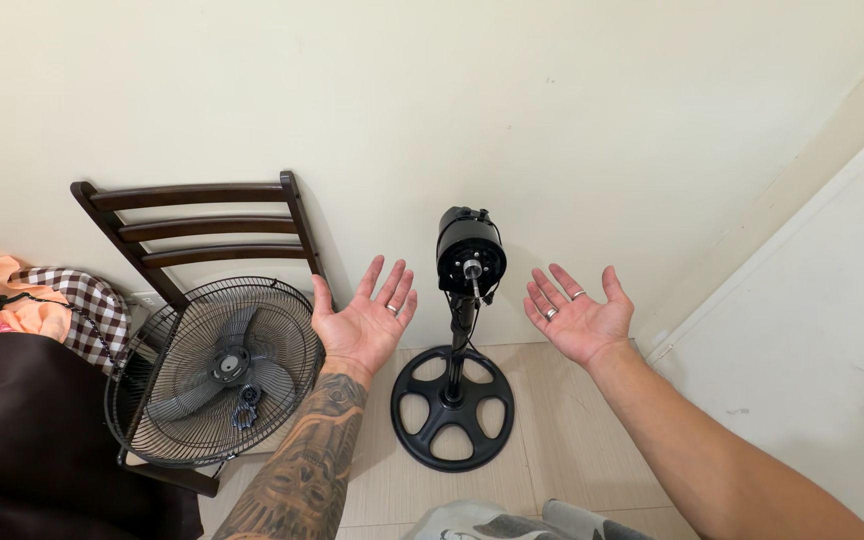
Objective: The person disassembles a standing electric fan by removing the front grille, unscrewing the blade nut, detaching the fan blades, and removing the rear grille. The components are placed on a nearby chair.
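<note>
From the head camera, the left hand (364, 322) is raised palm up, its fingers (389, 282) spread wide and slightly curled, holding and touching nothing; a ring sits on one finger. The right hand (580, 316) mirrors it, palm up, fingers (550, 290) splayed apart and empty, with rings on two fingers. Between the two hands stands a black fan stand (455, 372), upright on the tiled floor (562, 440), its round spoked base flat and the bare motor head (470, 250) on top with the shaft facing the camera. Neither hand touches it. To the left, a fan grille with blades (217, 370) leans against a dark wooden chair (202, 225) by the wall (552, 120). A checked cloth (92, 305) lies at far left.
</note>
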